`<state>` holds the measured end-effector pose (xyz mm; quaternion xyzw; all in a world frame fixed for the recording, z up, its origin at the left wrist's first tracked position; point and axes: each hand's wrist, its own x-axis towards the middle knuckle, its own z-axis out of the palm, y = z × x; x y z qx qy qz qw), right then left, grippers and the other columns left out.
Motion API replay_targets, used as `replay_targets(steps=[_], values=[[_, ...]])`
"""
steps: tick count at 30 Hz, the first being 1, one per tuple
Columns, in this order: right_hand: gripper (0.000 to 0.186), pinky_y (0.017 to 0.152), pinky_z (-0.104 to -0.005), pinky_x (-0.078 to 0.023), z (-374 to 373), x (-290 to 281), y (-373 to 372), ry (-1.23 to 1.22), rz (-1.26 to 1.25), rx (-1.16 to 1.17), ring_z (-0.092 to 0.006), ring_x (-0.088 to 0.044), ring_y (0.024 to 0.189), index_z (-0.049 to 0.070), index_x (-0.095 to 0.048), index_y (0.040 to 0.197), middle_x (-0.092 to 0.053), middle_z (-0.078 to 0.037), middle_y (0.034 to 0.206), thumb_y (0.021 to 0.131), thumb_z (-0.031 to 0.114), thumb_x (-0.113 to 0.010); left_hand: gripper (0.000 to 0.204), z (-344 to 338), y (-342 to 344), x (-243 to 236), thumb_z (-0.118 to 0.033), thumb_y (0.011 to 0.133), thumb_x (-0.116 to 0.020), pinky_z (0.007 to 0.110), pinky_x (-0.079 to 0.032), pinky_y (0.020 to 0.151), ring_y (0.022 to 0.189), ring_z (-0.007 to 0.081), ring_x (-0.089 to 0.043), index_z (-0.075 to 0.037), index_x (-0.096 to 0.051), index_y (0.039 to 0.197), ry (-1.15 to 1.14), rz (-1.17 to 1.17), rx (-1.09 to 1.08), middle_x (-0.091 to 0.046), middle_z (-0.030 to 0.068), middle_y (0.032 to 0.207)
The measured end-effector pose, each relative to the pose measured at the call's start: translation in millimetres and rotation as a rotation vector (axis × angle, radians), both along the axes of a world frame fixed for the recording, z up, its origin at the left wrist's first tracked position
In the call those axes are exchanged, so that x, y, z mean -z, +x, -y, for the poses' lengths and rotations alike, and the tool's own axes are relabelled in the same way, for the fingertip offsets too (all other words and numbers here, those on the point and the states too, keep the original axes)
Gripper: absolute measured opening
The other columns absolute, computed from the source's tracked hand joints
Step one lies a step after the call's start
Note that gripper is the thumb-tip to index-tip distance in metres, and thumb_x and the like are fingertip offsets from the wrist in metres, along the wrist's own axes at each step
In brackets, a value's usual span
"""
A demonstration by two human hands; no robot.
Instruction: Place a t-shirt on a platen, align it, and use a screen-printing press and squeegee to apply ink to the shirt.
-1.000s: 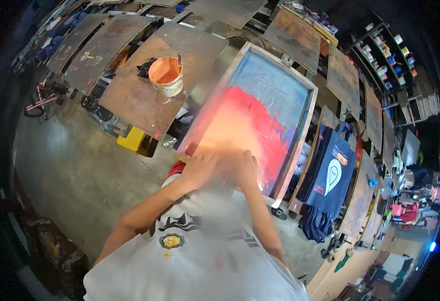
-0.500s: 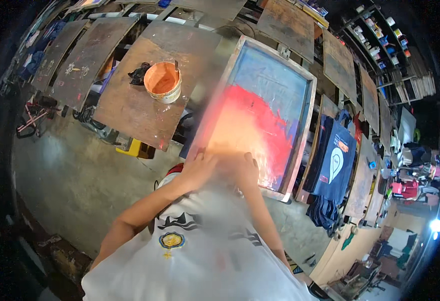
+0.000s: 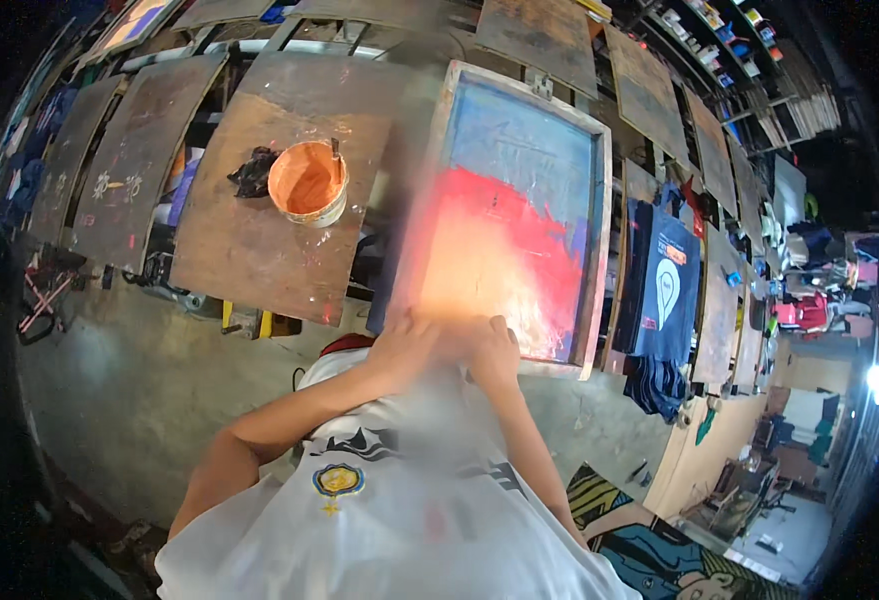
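Note:
A wooden-framed printing screen [image 3: 601, 250] lies before me, its mesh blue at the far end and covered with red and orange ink [image 3: 479, 250] toward me. At its near end, my left hand [image 3: 404, 350] is on the left with fingers bent and closed. My right hand [image 3: 494, 352] is a little to the right, its fingers likewise curled. Between and around the hands a blurred smear covers the picture, so what they grip is hidden. Left of the screen, an open bucket of orange ink [image 3: 308, 182] with a stick in it stands on a brown board.
A crumpled black rag or bag [image 3: 253, 173] lies beside the bucket on the stained board [image 3: 249, 260]. To the screen's right, dark blue printed tote bags [image 3: 662, 290] lie on another board. More boards line both sides. Shelves with containers [image 3: 724, 40] stand far right.
The view has shifted, so the bucket, screen and bags sit farther left in the picture. A colourful poster has come into sight at lower right. Both hands stay at the screen's near end.

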<state>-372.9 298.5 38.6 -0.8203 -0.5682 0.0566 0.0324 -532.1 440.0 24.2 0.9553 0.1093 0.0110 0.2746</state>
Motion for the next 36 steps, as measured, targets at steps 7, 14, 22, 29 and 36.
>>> replay_targets(steps=[7, 14, 22, 29, 36], values=[[0.038, 0.086, -0.0391, -0.049, -18, -19, -4, -0.007, -0.040, 0.164, -0.0253, -0.056, 0.104, 0.016, -0.072, 0.114, -0.061, -0.001, 0.105, 0.076, 0.013, -0.064, 0.044, -21, 9, 0, -0.025, 0.090, -0.067, 0.048, -0.046, 0.093, 0.107, 0.0383, -0.055, -0.002, -0.050, 0.123, 0.004, -0.014, 0.073, -0.053, 0.0176, 0.123], [0.037, 0.085, -0.0389, -0.049, -8, -3, -12, 0.043, 0.065, 0.127, -0.0247, -0.056, 0.103, 0.016, -0.072, 0.113, -0.062, 0.000, 0.103, 0.077, 0.014, -0.064, 0.047, -26, 9, 8, -0.028, 0.090, -0.067, 0.048, -0.047, 0.091, 0.106, 0.0393, -0.057, -0.001, -0.050, 0.124, 0.041, 0.068, 0.113, -0.054, 0.0187, 0.122], [0.039, 0.086, -0.0396, -0.049, -8, -8, -14, -0.003, -0.015, 0.145, -0.0243, -0.056, 0.102, 0.015, -0.072, 0.114, -0.061, 0.000, 0.102, 0.076, 0.013, -0.064, 0.049, -21, 1, 15, -0.029, 0.087, -0.070, 0.046, -0.047, 0.087, 0.105, 0.0350, -0.058, -0.002, -0.052, 0.122, 0.088, 0.021, 0.139, -0.055, 0.0165, 0.121], [0.037, 0.084, -0.0386, -0.049, -15, 12, 0, 0.091, 0.073, 0.095, -0.0250, -0.055, 0.102, 0.014, -0.073, 0.111, -0.061, 0.001, 0.103, 0.075, 0.013, -0.064, 0.050, -32, 11, 10, -0.030, 0.087, -0.070, 0.045, -0.045, 0.091, 0.109, 0.0344, -0.056, -0.003, -0.052, 0.124, 0.048, 0.031, 0.070, -0.054, 0.0164, 0.128], [0.038, 0.085, -0.0390, -0.048, -10, -2, -12, 0.097, -0.010, 0.193, -0.0251, -0.054, 0.105, 0.014, -0.072, 0.110, -0.061, 0.001, 0.104, 0.072, 0.011, -0.066, 0.048, -25, 9, 7, -0.030, 0.087, -0.070, 0.047, -0.046, 0.091, 0.111, 0.0355, -0.055, -0.003, -0.053, 0.123, 0.107, 0.085, 0.072, -0.053, 0.0182, 0.129]])
